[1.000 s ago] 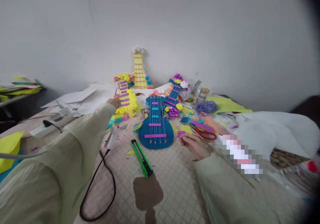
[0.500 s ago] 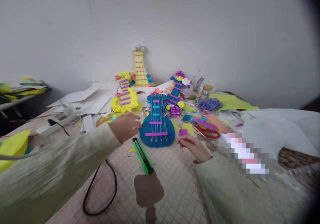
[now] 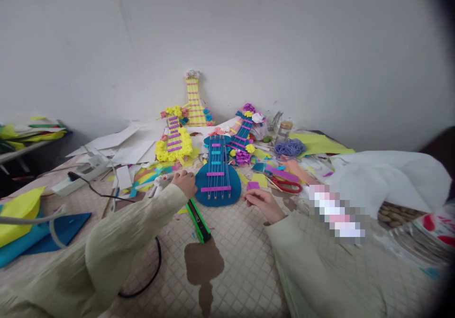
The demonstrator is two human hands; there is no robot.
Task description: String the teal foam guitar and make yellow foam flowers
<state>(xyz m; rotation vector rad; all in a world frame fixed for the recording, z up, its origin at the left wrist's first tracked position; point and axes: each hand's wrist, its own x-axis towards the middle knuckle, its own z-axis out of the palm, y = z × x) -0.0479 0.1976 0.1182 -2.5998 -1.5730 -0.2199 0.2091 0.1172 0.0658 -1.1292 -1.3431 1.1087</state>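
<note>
Head view: found blue guitar (image 3: 217, 180) on table (image 3: 245, 270), about midway between left and right edges, neck toward far edge. Saw left hand (image 3: 185, 184) right beside body's left rim, fingers curled; could not tell whether touching rim or gripping anything. Noted glue gun (image 3: 161, 181) just left of that hand, green knife (image 3: 199, 223) just below, slanting toward near edge. Saw right hand (image 3: 263, 203) off body's right rim, fingers drawn narrow; could not tell about anything pinched. Noted purple paper (image 3: 253, 185) just beyond fingertips, red-handled scissors (image 3: 287, 186) farther toward right edge, purple yarn (image 3: 289, 147) nearer far edge.
</note>
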